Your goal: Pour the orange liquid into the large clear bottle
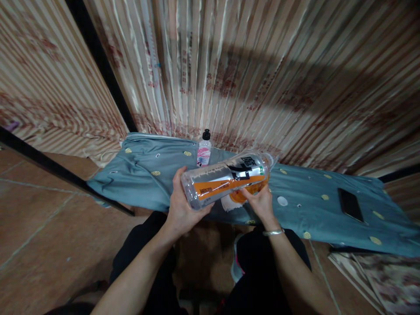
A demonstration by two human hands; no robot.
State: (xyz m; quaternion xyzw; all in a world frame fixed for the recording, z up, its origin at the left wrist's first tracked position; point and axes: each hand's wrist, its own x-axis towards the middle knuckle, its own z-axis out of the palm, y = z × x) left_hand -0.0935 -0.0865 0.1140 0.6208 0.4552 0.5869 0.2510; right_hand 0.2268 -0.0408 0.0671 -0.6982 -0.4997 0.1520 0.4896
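My left hand (185,210) is closed around the base of a large clear plastic bottle (226,177) with a silver and orange label. The bottle lies tilted in the air, its neck pointing to the right and slightly up. My right hand (260,203) is closed below the neck, its thumb on an orange see-through container (252,189), partly hidden behind the bottle. Beneath it shows a white piece with an uneven edge (232,204); I cannot tell if it belongs to the container. A round white cap (282,201) lies on the cloth, right of my right hand.
A small bottle with a black top and pink label (204,151) stands behind the large bottle. A dark phone (350,204) lies on the right of the green-blue cloth (147,183). Black metal poles (101,65) and a striped curtain (210,65) rise behind.
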